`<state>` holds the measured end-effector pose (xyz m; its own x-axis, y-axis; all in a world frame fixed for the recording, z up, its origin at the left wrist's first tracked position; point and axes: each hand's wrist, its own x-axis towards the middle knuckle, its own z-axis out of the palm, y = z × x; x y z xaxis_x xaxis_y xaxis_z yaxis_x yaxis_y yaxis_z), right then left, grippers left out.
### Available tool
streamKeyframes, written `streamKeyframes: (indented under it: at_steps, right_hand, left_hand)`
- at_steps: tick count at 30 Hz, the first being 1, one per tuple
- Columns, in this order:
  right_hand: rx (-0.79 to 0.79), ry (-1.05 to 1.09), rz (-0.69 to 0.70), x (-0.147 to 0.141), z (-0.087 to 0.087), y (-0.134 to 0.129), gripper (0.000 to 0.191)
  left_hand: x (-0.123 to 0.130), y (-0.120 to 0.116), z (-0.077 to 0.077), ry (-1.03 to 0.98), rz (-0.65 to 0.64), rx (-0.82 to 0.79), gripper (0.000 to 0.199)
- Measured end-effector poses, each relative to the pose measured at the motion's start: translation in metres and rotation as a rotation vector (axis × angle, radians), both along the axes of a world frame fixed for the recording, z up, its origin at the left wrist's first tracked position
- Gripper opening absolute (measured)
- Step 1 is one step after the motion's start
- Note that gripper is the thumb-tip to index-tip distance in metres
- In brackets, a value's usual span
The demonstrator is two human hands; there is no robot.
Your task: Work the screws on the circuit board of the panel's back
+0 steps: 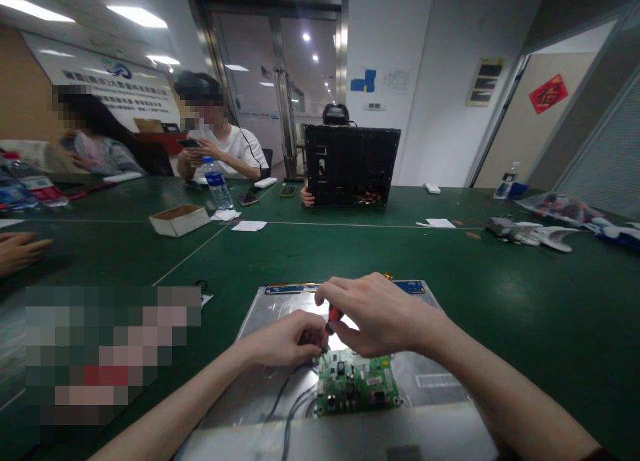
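My right hand (383,314) is closed around the handle of a small red and black screwdriver (335,312), held upright with its lower end toward a corner of the green circuit board (357,384). Just left of the tool, my left hand (293,339) has its fingers pinched together close to that same corner; what they hold is hidden. The board lies on the silvery metal back of a flat panel (435,408). Dark cables (289,414) run from the board's left side. Along the panel's far edge sits a narrow blue circuit strip (413,287).
On the green table (500,314) stand an open box (180,221) and a water bottle (218,184). Across it, someone's hand holds an upright black monitor housing (353,168). Another person (220,144) holds a phone. A hand (20,251) rests at left; white parts (535,234) lie right.
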<state>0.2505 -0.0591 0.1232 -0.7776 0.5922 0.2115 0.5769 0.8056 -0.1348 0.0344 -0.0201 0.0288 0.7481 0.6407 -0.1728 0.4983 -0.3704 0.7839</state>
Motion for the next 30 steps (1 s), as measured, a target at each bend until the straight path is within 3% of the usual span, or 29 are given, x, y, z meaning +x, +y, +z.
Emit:
streamKeyframes:
  at_steps: [6,14,24,30]
  right_hand:
    - [0.004,-0.031,-0.065,-0.0018,0.0004,0.0020,0.017]
    - [0.026,0.008,0.036,0.0014,-0.0009,0.0008,0.026]
    - [0.027,-0.026,-0.052,-0.0016,-0.0005,0.0023,0.016]
    - [0.015,0.005,0.013,0.0009,0.0011,0.0006,0.019]
  left_hand:
    - [-0.0006,0.0003,-0.0021,0.008,-0.015,-0.014,0.009]
    - [-0.0007,0.0003,-0.0030,-0.001,-0.001,0.018,0.008]
    - [-0.0014,0.0016,-0.0028,0.007,-0.036,-0.029,0.011]
    - [-0.0021,0.0023,-0.0051,0.019,-0.014,0.029,0.009]
